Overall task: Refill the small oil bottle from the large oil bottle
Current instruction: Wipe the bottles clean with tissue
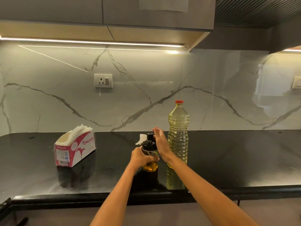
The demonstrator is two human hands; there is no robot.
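Observation:
The small oil bottle (150, 166) stands on the black counter (228, 160). It has a black top and a little amber oil at the bottom. My left hand (141, 156) grips its body from the left. My right hand (160, 141) is just right of the black top with straight fingers, and I cannot tell whether it touches. Right behind that hand stands the large oil bottle (178, 137), clear plastic with a red cap on, nearly full of pale yellow oil.
A red and white tissue box (75, 148) with tissues sticking out sits to the left on the counter. A crumpled white tissue (141, 139) lies behind the small bottle. A marble backsplash with a wall socket (103, 80) rises at the back.

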